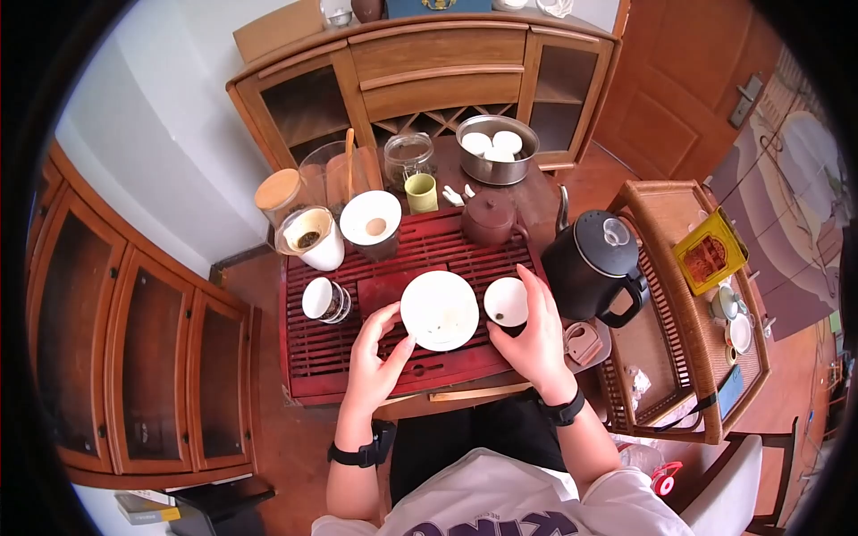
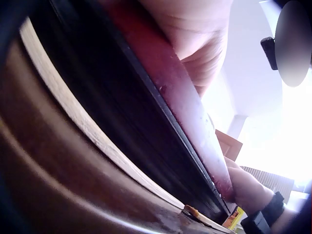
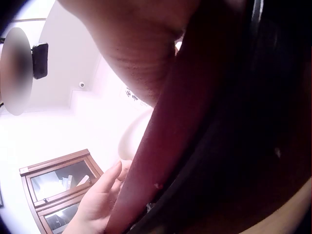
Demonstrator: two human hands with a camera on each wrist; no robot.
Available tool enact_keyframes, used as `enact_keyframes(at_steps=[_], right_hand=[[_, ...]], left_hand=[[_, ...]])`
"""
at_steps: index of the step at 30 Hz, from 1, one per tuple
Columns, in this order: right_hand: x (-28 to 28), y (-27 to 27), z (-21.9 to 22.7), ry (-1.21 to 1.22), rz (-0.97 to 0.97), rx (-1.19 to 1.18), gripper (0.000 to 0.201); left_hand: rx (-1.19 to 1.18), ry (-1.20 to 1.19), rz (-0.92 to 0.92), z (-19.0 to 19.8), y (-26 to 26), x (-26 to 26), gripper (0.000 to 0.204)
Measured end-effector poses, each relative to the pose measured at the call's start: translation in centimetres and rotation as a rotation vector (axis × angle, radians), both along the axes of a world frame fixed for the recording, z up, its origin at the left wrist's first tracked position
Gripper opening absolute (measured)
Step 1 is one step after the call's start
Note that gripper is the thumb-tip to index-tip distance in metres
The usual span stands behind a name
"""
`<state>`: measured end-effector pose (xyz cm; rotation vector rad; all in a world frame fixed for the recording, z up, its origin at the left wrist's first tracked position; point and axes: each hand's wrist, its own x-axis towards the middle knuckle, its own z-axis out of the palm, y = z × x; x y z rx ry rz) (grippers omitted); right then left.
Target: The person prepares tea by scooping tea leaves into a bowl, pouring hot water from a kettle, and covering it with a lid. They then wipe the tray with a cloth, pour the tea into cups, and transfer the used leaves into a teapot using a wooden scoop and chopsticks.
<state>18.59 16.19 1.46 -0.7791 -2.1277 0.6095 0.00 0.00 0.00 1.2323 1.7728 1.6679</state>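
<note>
A round white dish sits near the front middle of the slatted red tea tray, with a few small specks on its pale surface. My left hand is at its left side, thumb and fingertips spread apart right at the edge. A small white cup stands to the right, a dark bit lying inside it. My right hand lies beside this cup, fingers extended along its right side and thumb at its near edge. In the right wrist view, the left hand shows past the tray's side.
A white cup lies tipped at the left. Behind are a white pitcher, a strainer, a clay teapot and a steel pot of white cups. A black kettle stands right, near a wicker cart.
</note>
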Motion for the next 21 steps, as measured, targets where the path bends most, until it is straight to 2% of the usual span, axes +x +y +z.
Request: enact_keyframes(at_steps=[4,6,8,9,10,13,16,20,21], right_hand=[[1.0,-0.3,1.1,-0.041,0.063,-0.043,0.086],[1.5,0.3,1.1,0.006,0.109,0.016,0.085],[1.3,1.1,3.4,0.017,0.177,0.156,0.082],[0.7,1.6,5.0,0.039,0.217,0.144,0.079],[-0.1,2.0,7.4,0.005,0.25,0.254,0.074],[-4.4,4.2,13.0,-0.068,0.409,0.441,0.063],[-10.8,7.5,16.0,-0.19,0.516,0.521,0.057],[-20.6,11.6,17.5,-0.289,0.337,0.371,0.039],[-22.5,12.2,17.6,-0.292,0.348,0.393,0.039]], left_hand=[[0.013,0.029,-0.003,0.2,0.0,0.2,0.049],[0.026,0.05,0.001,-0.3,-0.1,0.0,0.05],[0.018,0.06,-0.008,-0.1,-0.2,0.0,0.051],[0.023,0.06,-0.013,-0.1,-0.3,0.0,0.051],[0.033,0.045,-0.02,0.2,-0.3,0.1,0.051],[0.043,0.032,-0.034,0.0,-0.3,0.0,0.051],[0.039,0.101,-0.026,0.2,-0.3,-0.2,0.051],[0.006,0.129,-0.004,0.8,-0.3,-0.1,0.049],[0.019,0.13,-0.007,0.8,-0.3,-0.2,0.049]])
